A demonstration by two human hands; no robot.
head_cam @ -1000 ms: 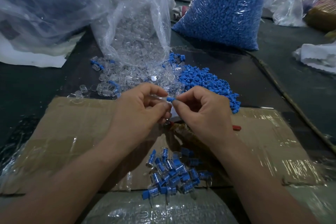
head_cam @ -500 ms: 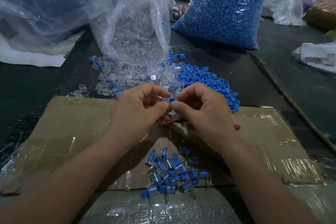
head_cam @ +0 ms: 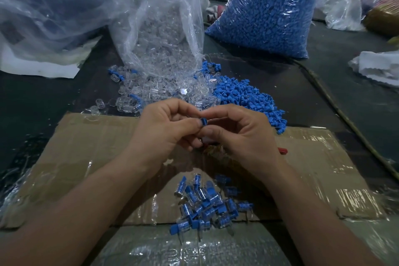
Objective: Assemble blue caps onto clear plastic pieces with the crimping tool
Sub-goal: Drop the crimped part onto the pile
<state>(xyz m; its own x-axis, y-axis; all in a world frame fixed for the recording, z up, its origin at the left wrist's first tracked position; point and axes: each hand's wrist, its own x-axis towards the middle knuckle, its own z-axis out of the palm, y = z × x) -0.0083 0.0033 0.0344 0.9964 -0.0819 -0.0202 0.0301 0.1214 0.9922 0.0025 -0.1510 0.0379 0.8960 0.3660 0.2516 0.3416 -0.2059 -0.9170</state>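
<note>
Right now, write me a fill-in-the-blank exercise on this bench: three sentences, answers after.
1. The left hand and right hand together pinch one small cap coloured ____.
2. The finished pieces lie heaped on a taped sheet of ____.
3. The loose caps lie to the ____ of the spilled clear pieces.
Missing words: blue; cardboard; right.

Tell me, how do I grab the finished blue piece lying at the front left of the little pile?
Probably pinch the finished piece across its round barrel, coming down from above on the left. It lies on its side at the edge of the pile, wide blue end pointing outward, with bare cardboard beside it, so nothing crowds that side.
</note>
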